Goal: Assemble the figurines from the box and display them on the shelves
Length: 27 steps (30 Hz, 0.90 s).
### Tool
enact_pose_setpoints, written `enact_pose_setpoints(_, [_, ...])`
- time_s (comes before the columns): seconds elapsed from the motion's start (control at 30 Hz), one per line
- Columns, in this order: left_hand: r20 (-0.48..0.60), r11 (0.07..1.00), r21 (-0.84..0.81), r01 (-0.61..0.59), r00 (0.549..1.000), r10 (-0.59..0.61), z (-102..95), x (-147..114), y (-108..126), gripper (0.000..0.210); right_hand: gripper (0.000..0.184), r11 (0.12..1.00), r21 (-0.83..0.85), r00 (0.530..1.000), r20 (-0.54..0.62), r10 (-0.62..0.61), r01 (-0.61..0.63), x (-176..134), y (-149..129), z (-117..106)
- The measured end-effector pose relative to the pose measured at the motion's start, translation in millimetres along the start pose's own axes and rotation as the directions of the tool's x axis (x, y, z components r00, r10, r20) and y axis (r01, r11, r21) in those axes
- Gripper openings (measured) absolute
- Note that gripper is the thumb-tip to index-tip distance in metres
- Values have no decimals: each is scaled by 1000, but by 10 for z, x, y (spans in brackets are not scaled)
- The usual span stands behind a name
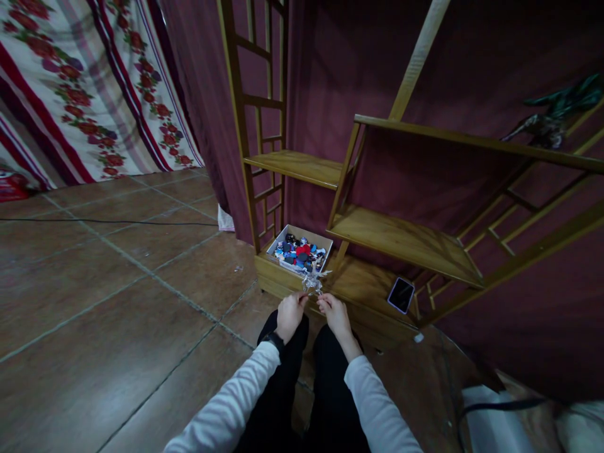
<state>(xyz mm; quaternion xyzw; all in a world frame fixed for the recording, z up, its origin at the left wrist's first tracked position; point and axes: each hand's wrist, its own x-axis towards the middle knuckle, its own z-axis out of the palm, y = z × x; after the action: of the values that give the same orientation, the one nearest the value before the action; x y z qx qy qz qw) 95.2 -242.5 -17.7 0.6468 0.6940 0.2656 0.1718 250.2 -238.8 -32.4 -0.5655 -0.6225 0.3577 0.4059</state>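
Observation:
My left hand and my right hand are held close together above my knees. Between their fingertips is a clear, shiny crumpled plastic bag, pinched from both sides; its exact shape is hard to make out. Just beyond it, on the low shelf, sits an open white box full of small colourful pieces in blue, red, black and white. The front edge of the box is partly hidden behind the plastic.
A wooden shelf unit stands in front of me. A phone or tablet lies on its lower board. A dark green figurine is at the upper right. A black cable crosses the tiled floor. A white bag-like item lies lower right.

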Motion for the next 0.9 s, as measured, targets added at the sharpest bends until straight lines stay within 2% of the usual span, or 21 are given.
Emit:
enact_pose_setpoints(0.2, [-9, 1000, -15, 0, 1000, 0, -21, -20, 5, 30, 20, 998, -57, 1000, -14, 25, -25, 59, 30, 45])
enact_pose_setpoints(0.43, [-4, 997, 71, 10, 1000, -10, -78, -101, 55, 30, 18, 988, -135, 997, -25, 73, -75, 151, 29, 103])
enact_pose_setpoints(0.73, [-3, 992, 108, -59, 998, 60, -119, -149, 64, 32, 19, 996, -15, 995, -27, 91, -92, 218, 51, 154])
enact_pose_setpoints(0.9, [-31, 997, 74, 16, 999, -13, -148, -76, 73, 32, 22, 998, 61, 1000, -20, 21, -20, 171, 24, 132])
